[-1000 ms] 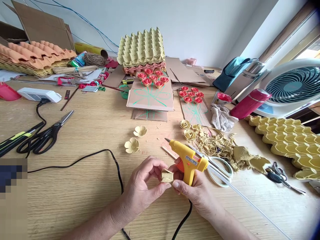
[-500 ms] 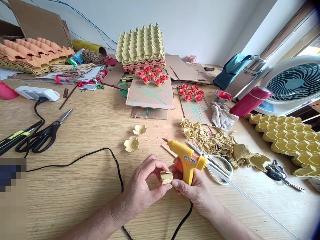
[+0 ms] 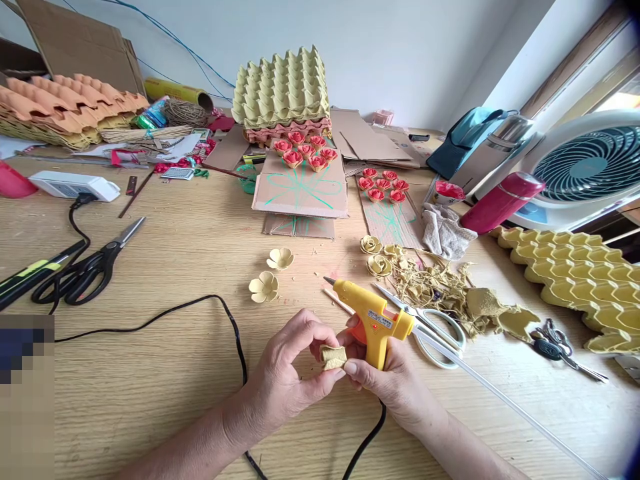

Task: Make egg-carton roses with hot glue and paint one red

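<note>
My left hand (image 3: 287, 373) pinches a small rolled piece of yellow egg-carton (image 3: 333, 357) between thumb and fingers. My right hand (image 3: 395, 383) grips the handle of a yellow hot glue gun (image 3: 373, 319), its nozzle pointing up and to the left, and its thumb also presses on the carton piece. The gun's black cord (image 3: 367, 443) drops toward the table's near edge. Two finished yellow paper flowers (image 3: 264, 288) lie on the wooden table (image 3: 150, 387) just beyond my hands.
White-handled scissors (image 3: 435, 330) and a heap of carton scraps (image 3: 450, 293) lie right of the gun. Black scissors (image 3: 83, 277) lie at left. Red flowers on cardboard (image 3: 300, 187), stacked egg trays (image 3: 283, 90), a fan (image 3: 585, 170), a pink flask (image 3: 500, 203) and keys (image 3: 553, 347) stand further off.
The hands and glue gun have barely shifted; the fingers have turned the carton piece slightly. The view tilted a little.
</note>
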Demonstrator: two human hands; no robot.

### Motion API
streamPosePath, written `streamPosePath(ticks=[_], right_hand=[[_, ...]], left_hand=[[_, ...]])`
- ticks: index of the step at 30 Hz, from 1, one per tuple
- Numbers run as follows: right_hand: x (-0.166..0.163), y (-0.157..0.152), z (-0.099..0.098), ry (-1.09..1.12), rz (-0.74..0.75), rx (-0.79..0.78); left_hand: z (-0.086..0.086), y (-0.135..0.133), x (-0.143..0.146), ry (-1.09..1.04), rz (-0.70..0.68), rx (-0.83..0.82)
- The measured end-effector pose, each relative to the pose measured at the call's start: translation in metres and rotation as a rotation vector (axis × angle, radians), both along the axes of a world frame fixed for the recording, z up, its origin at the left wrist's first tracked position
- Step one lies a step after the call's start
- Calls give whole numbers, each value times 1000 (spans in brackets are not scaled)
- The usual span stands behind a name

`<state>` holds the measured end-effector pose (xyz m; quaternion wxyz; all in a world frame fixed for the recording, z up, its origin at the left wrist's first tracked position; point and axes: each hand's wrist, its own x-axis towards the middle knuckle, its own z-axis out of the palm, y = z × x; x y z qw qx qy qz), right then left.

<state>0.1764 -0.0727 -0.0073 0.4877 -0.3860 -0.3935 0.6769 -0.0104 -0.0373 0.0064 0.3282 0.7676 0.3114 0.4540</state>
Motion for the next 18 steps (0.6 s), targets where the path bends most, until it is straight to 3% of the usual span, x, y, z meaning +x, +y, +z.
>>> streamPosePath(ticks=[18], right_hand=[[-1,0,3,-28,1,19]], left_hand=[[4,-8,-5,141,3,98]])
